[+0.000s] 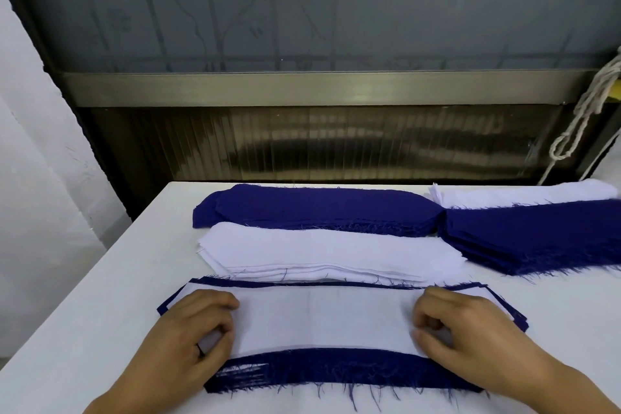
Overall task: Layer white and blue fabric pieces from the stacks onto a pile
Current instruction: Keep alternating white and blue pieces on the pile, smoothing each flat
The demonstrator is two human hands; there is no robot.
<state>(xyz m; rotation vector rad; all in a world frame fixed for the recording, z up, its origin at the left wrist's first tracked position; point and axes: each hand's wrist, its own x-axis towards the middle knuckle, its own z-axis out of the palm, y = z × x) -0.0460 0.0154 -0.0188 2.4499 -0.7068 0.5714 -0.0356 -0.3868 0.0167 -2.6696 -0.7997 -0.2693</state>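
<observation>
A layered pile of blue and white pieces lies at the table's near edge, with a white piece on top. My left hand rests on the left end of that white piece, fingers curled against the cloth. My right hand rests on its right end, fingers curled in the same way. Just behind the pile sits a white stack, and behind that a blue stack.
A second blue stack and a second white stack lie at the back right. The white table ends at a dark window wall. A knotted rope hangs at the right.
</observation>
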